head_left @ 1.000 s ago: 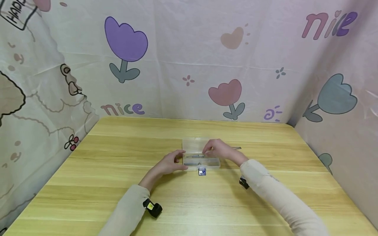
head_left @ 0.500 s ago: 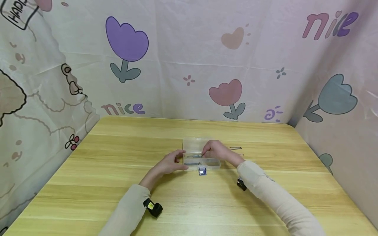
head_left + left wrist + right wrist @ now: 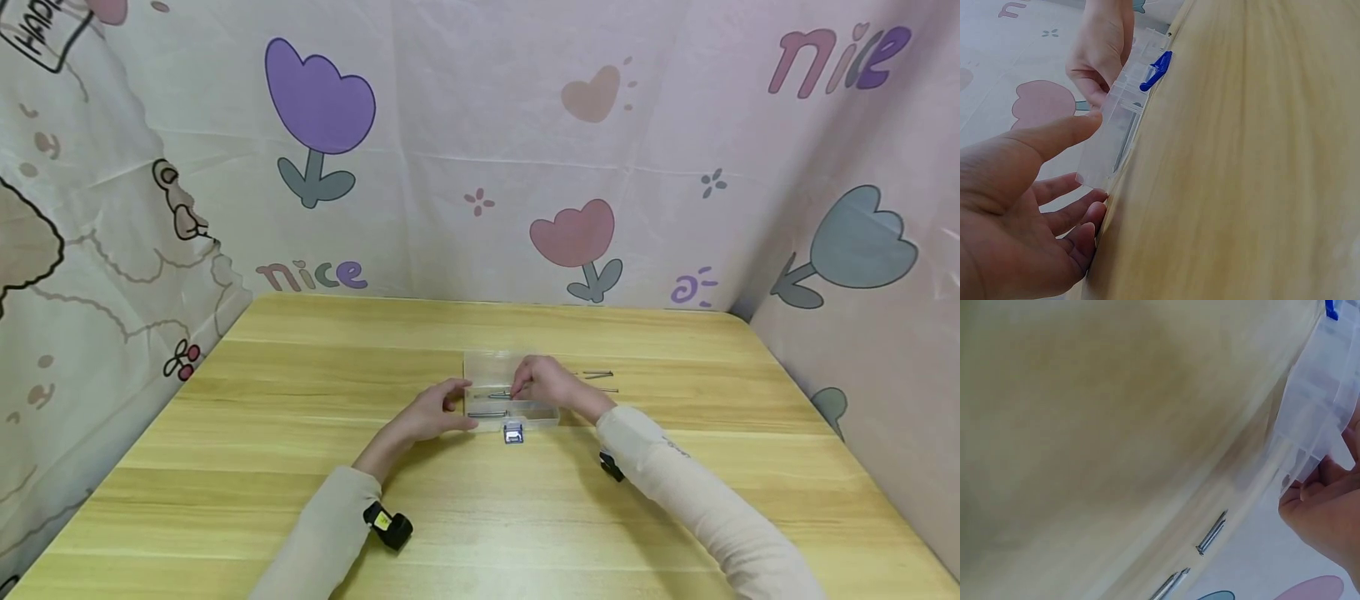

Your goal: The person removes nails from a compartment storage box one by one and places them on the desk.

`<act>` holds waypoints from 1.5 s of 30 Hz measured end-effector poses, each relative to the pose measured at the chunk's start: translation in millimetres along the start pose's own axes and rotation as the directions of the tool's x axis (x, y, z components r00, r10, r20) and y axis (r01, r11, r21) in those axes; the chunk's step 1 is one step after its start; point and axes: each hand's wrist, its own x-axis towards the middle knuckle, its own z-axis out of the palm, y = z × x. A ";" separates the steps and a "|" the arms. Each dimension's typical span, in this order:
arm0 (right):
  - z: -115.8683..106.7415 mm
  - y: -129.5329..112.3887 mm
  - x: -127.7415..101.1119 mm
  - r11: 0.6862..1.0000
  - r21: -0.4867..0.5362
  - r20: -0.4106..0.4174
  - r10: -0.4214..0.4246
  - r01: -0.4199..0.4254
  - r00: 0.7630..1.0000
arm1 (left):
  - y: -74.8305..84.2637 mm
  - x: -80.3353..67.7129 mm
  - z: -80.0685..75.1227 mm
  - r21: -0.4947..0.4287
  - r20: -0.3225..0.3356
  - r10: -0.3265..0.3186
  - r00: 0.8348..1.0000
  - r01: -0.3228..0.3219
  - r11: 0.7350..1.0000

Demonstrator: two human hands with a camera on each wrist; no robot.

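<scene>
A clear plastic box (image 3: 534, 414) with dividers lies on the table, its lid (image 3: 491, 367) raised at the back. My left hand (image 3: 431, 412) grips the box's left end, thumb at the front corner and fingers behind. In the left wrist view a blue latch (image 3: 1157, 71) sticks out from the front wall. My right hand (image 3: 547, 380) reaches into the rear compartment, its bent fingertips pinched at the end of a nail (image 3: 498, 396). The box wall hides those fingertips in the left wrist view. Another nail (image 3: 487, 414) lies in the front left compartment.
Several loose nails (image 3: 597, 374) lie on the wooden table (image 3: 480, 517) to the right of the box, behind the right forearm. A printed cloth (image 3: 450, 150) hangs behind and beside the table.
My right hand has shifted slightly left inside the box, and the forearm has moved with it, showing more of the loose nails on the right. The left hand and the box stay put.
</scene>
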 end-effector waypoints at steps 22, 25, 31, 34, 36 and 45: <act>1.2 3.0 1.3 0.999 -0.019 0.010 -0.041 0.041 0.999 | 0.4 -1.0 0.4 0.015 -0.001 -0.005 1.000 0.005 1.000; 0.5 4.3 1.2 0.999 0.000 0.024 -0.043 0.043 0.999 | 0.3 -1.4 0.2 0.019 -0.001 -0.003 1.000 0.003 1.000; -4.8 8.3 -0.4 0.997 0.067 0.049 -0.038 0.034 0.998 | 0.5 -1.6 0.0 0.019 0.005 0.002 1.000 -0.002 1.000; -11.3 8.9 -2.0 0.992 0.128 0.042 0.004 -0.009 0.999 | 0.4 -1.8 0.7 0.015 0.001 0.001 1.000 -0.001 1.000; -17.0 8.5 -3.5 0.986 0.162 0.021 0.040 -0.043 0.999 | 0.4 -2.1 0.8 0.013 0.000 0.000 1.000 0.000 1.000; -43.8 21.1 -14.5 0.994 0.105 -0.096 0.045 -0.035 0.994 | -1.2 -0.9 0.5 0.029 0.002 -0.001 1.000 0.001 1.000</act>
